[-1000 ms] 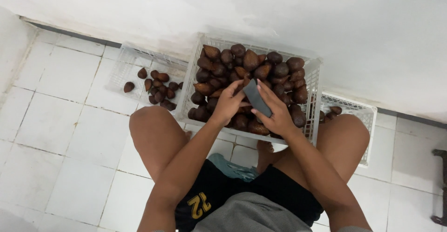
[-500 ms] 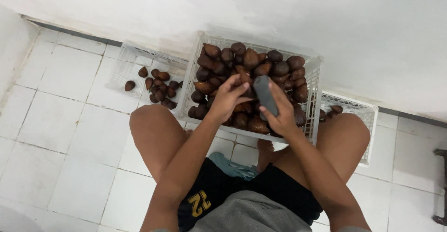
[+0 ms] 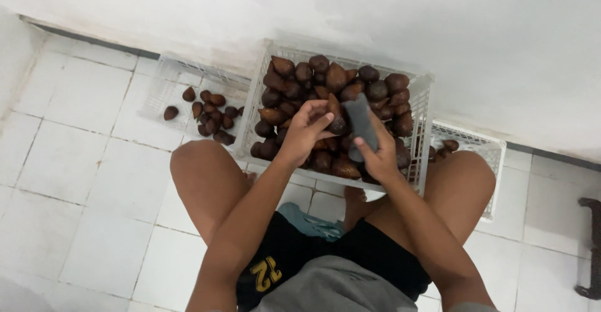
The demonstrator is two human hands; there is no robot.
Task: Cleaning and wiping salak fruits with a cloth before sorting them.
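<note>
The left hand (image 3: 305, 130) sits just above the middle of the frame, over the big crate (image 3: 421, 108), its grip closed on one pointed brown fruit (image 3: 336, 116) pinched between thumb and fingertips. Just right of it, the right hand (image 3: 380, 155) has its grip wrapped around the lower end of a dark grey block (image 3: 362, 123), which stands tilted and nearly upright; the block's upper part is just beside the held fruit, and whether the two touch I cannot tell.

The big crate is white, slatted plastic, heaped with brown scaly fruits (image 3: 350, 83), and stands against the white wall (image 3: 375, 11) in the upper middle of the frame. To its left, a second white crate (image 3: 163, 86) holds a small cluster of the same fruit (image 3: 211, 116). At the right, a third crate (image 3: 488, 155) shows a few fruits beside the person's knee. The person squats on the white tiled floor (image 3: 75, 161), with both knees flanking the big crate, wearing black shorts (image 3: 294, 262).
</note>
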